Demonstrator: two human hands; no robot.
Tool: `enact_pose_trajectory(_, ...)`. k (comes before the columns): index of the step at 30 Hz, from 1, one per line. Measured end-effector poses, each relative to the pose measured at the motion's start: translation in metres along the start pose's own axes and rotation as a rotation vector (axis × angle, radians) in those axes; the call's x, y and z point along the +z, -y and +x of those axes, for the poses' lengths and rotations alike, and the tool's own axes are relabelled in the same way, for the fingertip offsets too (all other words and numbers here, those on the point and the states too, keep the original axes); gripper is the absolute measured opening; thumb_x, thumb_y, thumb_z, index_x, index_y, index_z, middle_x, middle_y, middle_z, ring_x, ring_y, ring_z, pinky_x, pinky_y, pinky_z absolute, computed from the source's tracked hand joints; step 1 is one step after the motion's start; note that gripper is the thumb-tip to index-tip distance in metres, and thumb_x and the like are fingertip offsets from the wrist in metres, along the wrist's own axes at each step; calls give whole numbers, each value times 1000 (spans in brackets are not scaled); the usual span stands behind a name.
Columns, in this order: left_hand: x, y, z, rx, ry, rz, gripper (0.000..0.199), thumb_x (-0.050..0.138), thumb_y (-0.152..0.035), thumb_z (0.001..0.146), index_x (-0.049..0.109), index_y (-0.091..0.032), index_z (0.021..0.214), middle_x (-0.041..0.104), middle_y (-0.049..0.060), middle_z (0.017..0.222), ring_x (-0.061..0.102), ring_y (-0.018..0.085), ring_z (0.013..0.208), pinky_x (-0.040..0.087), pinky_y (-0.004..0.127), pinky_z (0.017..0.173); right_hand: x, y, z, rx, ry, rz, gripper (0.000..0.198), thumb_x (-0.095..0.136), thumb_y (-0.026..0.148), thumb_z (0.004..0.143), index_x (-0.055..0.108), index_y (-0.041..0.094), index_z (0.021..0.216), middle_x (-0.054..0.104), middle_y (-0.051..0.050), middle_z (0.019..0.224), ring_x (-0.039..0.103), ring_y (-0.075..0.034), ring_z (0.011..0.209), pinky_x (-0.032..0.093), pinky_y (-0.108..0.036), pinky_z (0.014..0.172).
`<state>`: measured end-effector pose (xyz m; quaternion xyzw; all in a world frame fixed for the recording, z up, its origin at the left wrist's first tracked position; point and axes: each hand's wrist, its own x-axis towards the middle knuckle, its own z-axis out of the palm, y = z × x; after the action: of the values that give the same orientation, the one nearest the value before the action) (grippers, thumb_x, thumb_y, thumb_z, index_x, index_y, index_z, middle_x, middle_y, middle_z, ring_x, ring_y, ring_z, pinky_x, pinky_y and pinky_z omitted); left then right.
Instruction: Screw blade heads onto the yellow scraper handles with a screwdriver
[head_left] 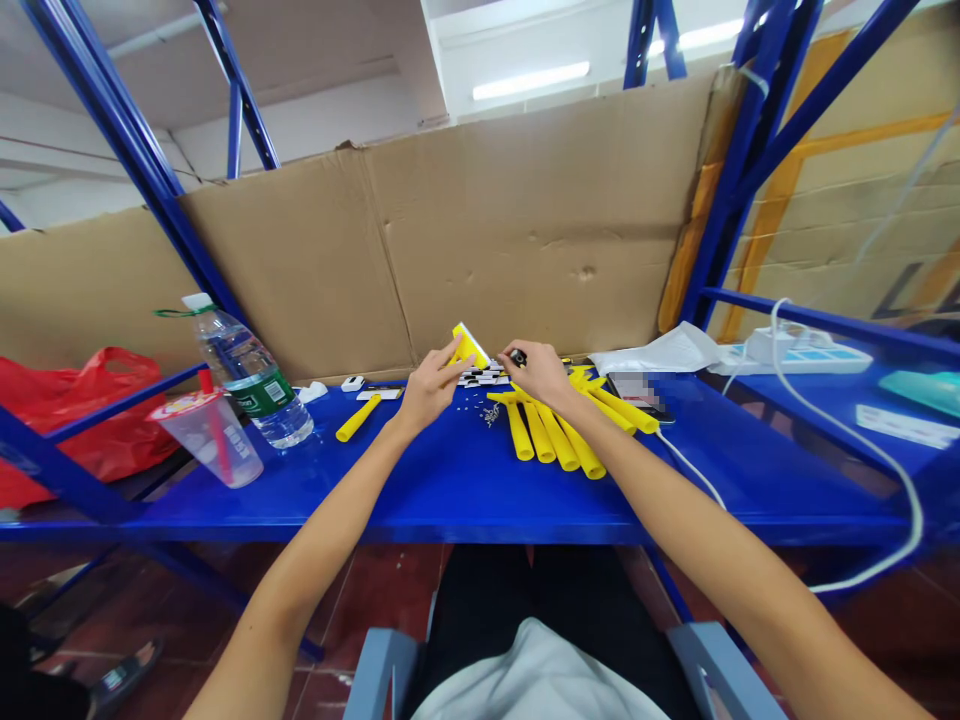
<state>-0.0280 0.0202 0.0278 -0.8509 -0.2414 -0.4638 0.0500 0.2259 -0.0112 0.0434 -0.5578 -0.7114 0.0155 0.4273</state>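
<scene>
My left hand [433, 388] is closed on a yellow scraper [469, 343], whose flat head with a white edge points up and right. Just right of it, my right hand [541, 372] is closed around a small black tool [517, 357]; its round dark end shows, and the rest is hidden in the fingers. Below my right hand lie several yellow scraper handles [555, 440] with hollow tube ends toward me. A scatter of small screws [491, 411] sits between the hands. Behind them are stacked black-and-white strips [486, 376].
Another yellow-handled scraper [360, 417] lies left of my left hand. Farther left stand a water bottle [259, 385] and a plastic cup [217, 440]. A phone [637, 392] with a white cable is at right, near a power strip [806, 357]. Cardboard [525, 220] walls the back.
</scene>
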Motion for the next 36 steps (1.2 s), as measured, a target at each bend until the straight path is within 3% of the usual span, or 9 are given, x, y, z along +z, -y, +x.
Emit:
enact_pose_trajectory(2,-7,-6,6,-71,-73,-152,28,66,-34,106,86,-27,124,65,14,160,72,28,122,63,50,101,1,1,-2,-12,75,-112,17,71,33,102,84,24,107,85,-11,108,76,-30,100,47,-33,78)
enact_pose_trajectory(5,-18,-26,13,-243,-175,-452,34,78,-41,99,84,-24,127,63,15,161,75,31,121,67,37,74,4,2,-6,-85,213,-227,16,72,28,100,85,25,109,85,-13,106,77,-31,96,45,-33,75)
enact_pose_trajectory(9,-31,-63,7,-437,-339,-886,44,89,-33,88,80,-27,131,74,12,144,76,30,118,59,24,58,9,3,-12,-229,367,-292,17,74,20,96,86,25,107,85,-12,109,78,-30,97,46,-32,75)
enact_pose_trajectory(14,-39,-108,-15,-708,-520,-1478,40,77,-17,97,77,-36,132,71,8,141,74,18,117,48,9,54,11,5,-16,-339,538,-292,23,73,16,92,86,25,109,85,-8,115,78,-27,106,50,-28,81)
enact_pose_trajectory(17,-38,-121,-25,-764,-642,-1738,36,63,-13,106,77,-36,131,69,7,143,73,11,109,45,4,54,12,8,-19,-398,613,-246,22,74,17,91,86,24,108,85,-7,113,78,-24,103,50,-26,83)
enact_pose_trajectory(21,-33,-124,-33,-781,-713,-1814,37,57,-14,110,77,-36,131,69,7,142,73,10,103,44,3,52,13,11,-22,-382,689,-197,17,75,16,89,86,24,101,85,-5,107,77,-22,93,48,-24,75)
enact_pose_trajectory(29,-31,-118,-39,-801,-680,-1817,36,55,-15,111,77,-36,131,71,8,137,72,11,103,45,3,51,15,12,-22,-380,729,-202,17,72,12,91,84,22,97,83,-5,97,71,-19,83,42,-25,70)
enact_pose_trajectory(36,-32,-120,-45,-782,-606,-1757,31,67,-25,106,75,-37,134,70,8,135,69,11,102,38,3,45,16,10,-21,-400,739,-124,25,74,10,87,86,24,104,85,-4,105,75,-19,92,47,-23,75)
